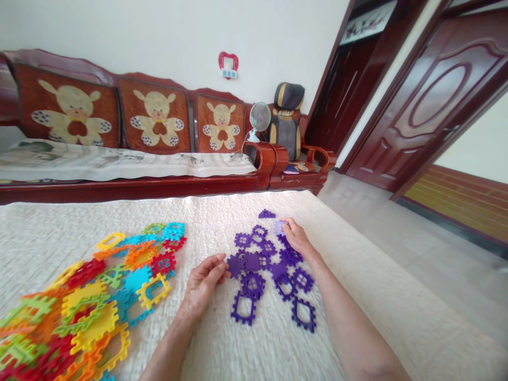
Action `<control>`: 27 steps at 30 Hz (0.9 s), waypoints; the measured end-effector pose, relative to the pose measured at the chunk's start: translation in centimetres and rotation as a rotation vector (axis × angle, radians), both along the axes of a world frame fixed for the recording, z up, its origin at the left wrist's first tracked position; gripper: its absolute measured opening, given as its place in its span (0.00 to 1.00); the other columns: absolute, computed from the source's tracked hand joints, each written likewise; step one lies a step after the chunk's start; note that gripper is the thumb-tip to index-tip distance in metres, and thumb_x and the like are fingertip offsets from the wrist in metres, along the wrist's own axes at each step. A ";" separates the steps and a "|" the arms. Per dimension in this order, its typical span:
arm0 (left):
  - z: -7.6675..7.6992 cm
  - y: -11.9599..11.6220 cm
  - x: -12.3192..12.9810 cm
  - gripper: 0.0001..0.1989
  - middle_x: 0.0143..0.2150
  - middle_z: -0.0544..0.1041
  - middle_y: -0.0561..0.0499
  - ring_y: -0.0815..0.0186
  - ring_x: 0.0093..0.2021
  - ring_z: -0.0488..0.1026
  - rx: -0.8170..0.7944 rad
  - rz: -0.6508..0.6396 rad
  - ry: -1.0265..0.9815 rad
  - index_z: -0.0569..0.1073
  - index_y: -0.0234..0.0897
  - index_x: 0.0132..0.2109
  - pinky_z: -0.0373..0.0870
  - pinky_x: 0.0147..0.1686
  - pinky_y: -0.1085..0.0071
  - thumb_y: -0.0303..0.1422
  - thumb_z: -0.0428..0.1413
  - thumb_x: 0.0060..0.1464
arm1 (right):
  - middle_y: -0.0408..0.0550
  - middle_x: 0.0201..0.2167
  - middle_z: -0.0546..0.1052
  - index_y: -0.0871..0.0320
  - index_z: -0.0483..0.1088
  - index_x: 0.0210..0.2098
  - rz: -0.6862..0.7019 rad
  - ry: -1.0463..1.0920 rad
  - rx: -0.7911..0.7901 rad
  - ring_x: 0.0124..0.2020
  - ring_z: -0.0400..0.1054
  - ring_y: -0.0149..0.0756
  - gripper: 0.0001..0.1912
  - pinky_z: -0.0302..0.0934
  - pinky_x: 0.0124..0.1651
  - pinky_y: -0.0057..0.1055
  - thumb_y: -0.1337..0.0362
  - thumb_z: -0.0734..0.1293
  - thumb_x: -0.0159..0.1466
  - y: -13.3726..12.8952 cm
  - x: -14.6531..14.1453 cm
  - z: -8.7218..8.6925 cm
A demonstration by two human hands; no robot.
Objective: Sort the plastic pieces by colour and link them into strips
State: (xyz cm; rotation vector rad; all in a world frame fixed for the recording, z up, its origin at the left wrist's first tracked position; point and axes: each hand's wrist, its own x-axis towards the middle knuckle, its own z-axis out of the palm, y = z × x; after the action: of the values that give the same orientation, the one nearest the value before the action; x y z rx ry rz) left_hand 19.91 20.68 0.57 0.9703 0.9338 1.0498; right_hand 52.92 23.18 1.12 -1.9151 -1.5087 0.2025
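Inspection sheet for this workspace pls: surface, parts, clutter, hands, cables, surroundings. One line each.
Surface: cream textured cloth, slightly rippled.
Parts: purple pieces, notched edges, solid and cut-out, many overlapping; one pale purple piece near the far edge.
Clutter: coloured pieces in yellow, orange, red, green and blue, heaped loosely at left.
Left hand: fingertips at the edge of a purple piece; grip unclear.
Right hand: holds the pale purple piece.
Cables: thin cord beside the fan; its end can't be made out.
Surroundings: wooden sofa with bear cushions, armchair, dark red door at right.
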 end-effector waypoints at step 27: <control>0.4 -0.2 0.1 0.24 0.31 0.79 0.49 0.68 0.28 0.74 0.014 -0.003 0.001 0.77 0.34 0.41 0.67 0.28 0.75 0.44 0.66 0.38 | 0.58 0.51 0.75 0.61 0.68 0.54 0.211 -0.083 -0.193 0.50 0.71 0.45 0.28 0.63 0.54 0.39 0.59 0.68 0.54 2.5 -6.0 1.7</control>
State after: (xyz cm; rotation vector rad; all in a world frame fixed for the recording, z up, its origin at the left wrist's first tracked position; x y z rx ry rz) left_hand 19.97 20.50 0.97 0.9832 0.9265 1.0550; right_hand 46.91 25.70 2.77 -1.9293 -1.8043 0.3791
